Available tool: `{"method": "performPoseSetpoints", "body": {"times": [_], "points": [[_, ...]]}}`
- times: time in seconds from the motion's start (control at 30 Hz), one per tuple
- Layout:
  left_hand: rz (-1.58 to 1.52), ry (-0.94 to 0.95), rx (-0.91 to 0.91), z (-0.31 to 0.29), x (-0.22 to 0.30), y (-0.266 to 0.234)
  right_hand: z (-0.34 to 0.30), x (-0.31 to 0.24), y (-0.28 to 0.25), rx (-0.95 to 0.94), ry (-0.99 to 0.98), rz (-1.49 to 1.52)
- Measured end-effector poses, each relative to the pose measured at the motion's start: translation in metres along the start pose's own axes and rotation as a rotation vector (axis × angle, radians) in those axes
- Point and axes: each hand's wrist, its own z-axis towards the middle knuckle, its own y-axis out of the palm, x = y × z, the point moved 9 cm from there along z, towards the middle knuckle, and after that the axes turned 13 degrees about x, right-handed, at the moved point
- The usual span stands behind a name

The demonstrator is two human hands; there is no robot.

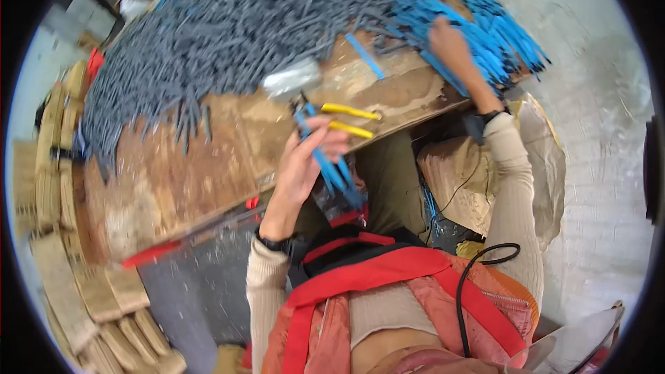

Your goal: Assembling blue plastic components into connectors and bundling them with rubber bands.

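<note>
left hand (305, 159), raised over the near edge of the board (208, 159), is closed around a small bundle of blue strips (332, 170) and touches the yellow-handled pliers (346, 119) lying at that edge. right hand (447, 38) reaches far across into the blue pile (485, 34); its fingers are buried among the strips, so whether it grips any cannot be told. judgement: the bundle handles best if kept parallel and pinched near one end, with the pliers left flat and well in from the edge so they do not slide off. a large grey pile (208, 34) covers most of the board and crowds the working strip of bare wood. a single loose blue strip (364, 55) lies between the piles. a blurred silvery block (291, 77) sits just above the pliers. stacked sacks (76, 284) line the left side. a black cable (478, 270) loops over the red straps (388, 273) on the person's chest and could snag the right sleeve.
</note>
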Motion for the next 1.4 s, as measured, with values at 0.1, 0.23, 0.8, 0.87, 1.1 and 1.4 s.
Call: {"method": "performPoseSetpoints", "body": {"times": [0.1,0.23,0.8,0.87,1.1,1.4], "points": [[-0.008,0.03,-0.032,-0.002,0.001,0.014,0.001,0.026,-0.054,0.148,0.203,0.47],[0.002,0.106,-0.078,-0.01,0.004,0.021,-0.041,-0.024,-0.093,-0.017,0.353,1.041],[0.183,0.457,0.146,-0.075,0.019,0.029,-0.208,-0.211,-0.128,-0.569,0.175,1.167],[0.129,0.402,0.065,-0.082,0.011,0.022,-0.204,-0.204,-0.124,-0.576,0.015,1.086],[-0.057,0.071,0.103,-0.033,-0.002,-0.002,-0.09,-0.062,-0.06,-0.089,-0.14,0.28],[0.041,0.044,-0.042,0.004,-0.01,0.01,-0.058,-0.033,0.003,0.003,-0.404,-0.258]]}}
